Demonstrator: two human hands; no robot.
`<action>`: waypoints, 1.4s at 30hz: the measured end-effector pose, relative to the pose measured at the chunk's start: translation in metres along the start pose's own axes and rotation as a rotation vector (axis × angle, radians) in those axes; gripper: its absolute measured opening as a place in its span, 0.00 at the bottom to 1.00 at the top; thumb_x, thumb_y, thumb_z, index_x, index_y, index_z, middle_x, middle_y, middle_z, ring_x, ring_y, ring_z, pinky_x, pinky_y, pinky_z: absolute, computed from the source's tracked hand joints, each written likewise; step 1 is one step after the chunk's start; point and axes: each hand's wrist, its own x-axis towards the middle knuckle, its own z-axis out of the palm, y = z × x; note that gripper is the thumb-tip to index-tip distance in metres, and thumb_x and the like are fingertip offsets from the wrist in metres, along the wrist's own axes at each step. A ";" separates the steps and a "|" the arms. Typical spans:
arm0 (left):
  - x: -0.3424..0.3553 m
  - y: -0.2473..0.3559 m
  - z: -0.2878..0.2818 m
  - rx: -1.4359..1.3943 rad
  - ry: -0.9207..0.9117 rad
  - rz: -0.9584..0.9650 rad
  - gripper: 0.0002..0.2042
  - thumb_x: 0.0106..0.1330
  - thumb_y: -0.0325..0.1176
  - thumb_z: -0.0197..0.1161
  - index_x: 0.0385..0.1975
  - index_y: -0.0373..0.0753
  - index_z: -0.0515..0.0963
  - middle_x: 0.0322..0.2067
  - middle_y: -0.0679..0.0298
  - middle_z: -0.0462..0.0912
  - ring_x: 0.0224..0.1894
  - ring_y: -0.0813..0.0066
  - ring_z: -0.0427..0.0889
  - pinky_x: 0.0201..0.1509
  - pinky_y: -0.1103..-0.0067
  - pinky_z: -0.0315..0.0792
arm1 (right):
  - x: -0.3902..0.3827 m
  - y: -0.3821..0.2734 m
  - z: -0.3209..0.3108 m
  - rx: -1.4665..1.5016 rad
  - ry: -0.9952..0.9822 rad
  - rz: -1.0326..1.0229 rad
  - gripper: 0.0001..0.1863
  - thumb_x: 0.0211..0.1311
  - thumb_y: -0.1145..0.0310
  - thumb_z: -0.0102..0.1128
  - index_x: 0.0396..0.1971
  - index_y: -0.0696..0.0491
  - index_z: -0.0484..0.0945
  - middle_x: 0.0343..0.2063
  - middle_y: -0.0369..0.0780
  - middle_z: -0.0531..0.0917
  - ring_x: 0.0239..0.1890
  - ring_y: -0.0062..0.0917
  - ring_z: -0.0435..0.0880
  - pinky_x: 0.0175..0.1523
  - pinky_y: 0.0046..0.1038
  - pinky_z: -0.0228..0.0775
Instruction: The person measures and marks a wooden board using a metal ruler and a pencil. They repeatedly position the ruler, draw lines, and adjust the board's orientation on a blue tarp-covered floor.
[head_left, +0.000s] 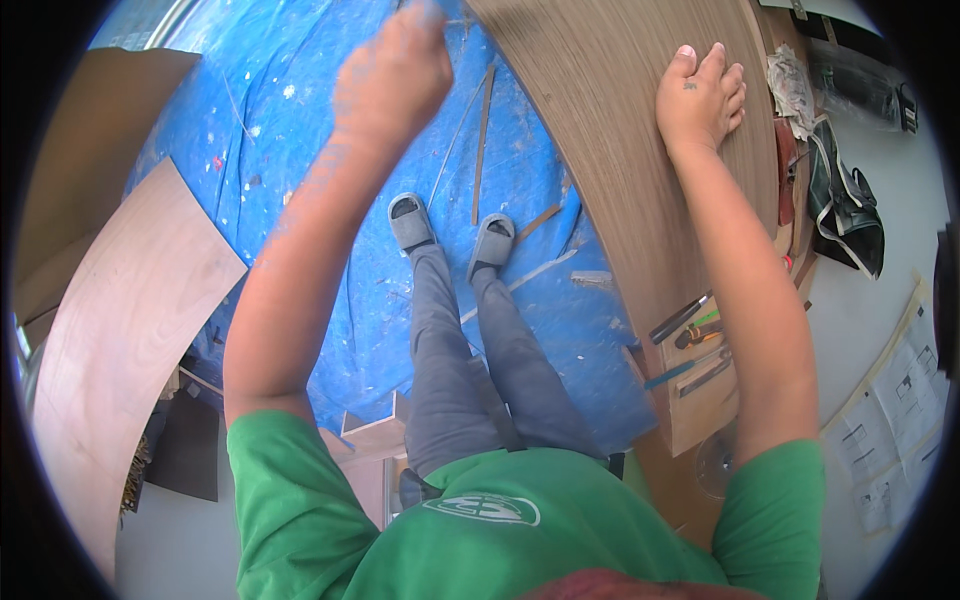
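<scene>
My right hand [705,100] lies palm down on a brown wood-grain panel [630,170], its fingers stretched out and nothing in them. Raised over the blue sheet, left of the panel, my left hand [400,75] is curled closed like a fist. It is smeared by motion near the top edge, and whatever it may hold is hidden. Hand tools [695,335], among them dark and orange handles, lie on the near part of the wooden surface by my right forearm.
A blue plastic sheet [300,130] covers the floor, with thin wood strips [483,150] on it. Pale plywood [140,270] and a brown board [95,130] stand at left. A black bag [845,200] and paper drawings [890,400] are at right.
</scene>
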 end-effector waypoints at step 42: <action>-0.140 0.138 0.038 -0.524 -0.230 -0.338 0.26 0.53 0.51 0.82 0.34 0.35 0.78 0.21 0.64 0.75 0.23 0.75 0.73 0.28 0.75 0.70 | -0.001 -0.012 0.002 -0.129 0.044 0.103 0.36 0.76 0.46 0.42 0.75 0.53 0.62 0.75 0.56 0.60 0.78 0.51 0.55 0.79 0.54 0.42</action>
